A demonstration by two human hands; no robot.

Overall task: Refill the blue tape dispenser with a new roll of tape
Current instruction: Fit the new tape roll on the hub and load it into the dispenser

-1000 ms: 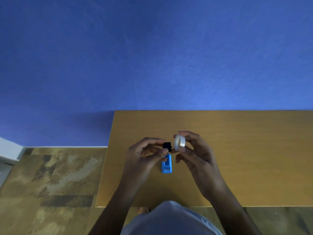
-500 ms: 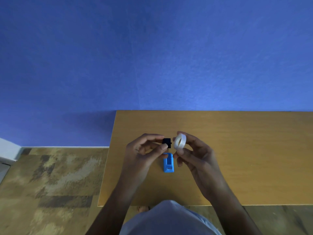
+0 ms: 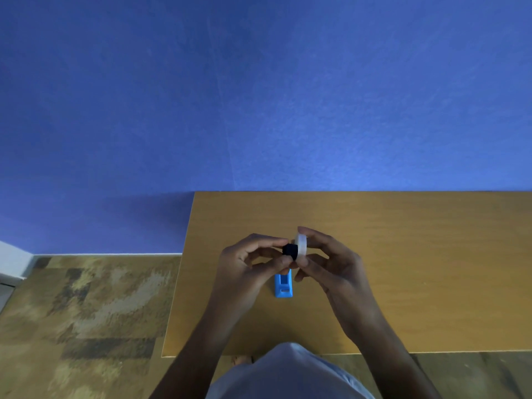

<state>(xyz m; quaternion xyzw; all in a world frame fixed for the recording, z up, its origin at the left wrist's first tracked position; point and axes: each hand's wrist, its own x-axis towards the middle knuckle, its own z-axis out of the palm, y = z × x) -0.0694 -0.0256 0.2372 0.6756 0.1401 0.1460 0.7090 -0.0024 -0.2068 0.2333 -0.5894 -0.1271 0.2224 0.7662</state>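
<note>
The blue tape dispenser [image 3: 283, 286] stands on the wooden table [image 3: 403, 254], partly hidden under my fingers. Above it, my left hand [image 3: 247, 263] pinches a small black spool core [image 3: 290, 250] between thumb and fingers. My right hand [image 3: 331, 263] holds a whitish roll of tape [image 3: 301, 245] by its rim. The black core sits against the roll's left face, at its hole; how far in it reaches I cannot tell. Both hands hover a little above the dispenser.
A blue wall rises behind the table's far edge. The table's left edge [image 3: 178, 283] drops to a patterned brown floor [image 3: 86, 312]. My light-coloured clothing [image 3: 288, 372] shows at the bottom, at the table's near edge.
The black core and the tape roll were apart with a small gap; my hands have closed together and the core now meets the roll's centre.
</note>
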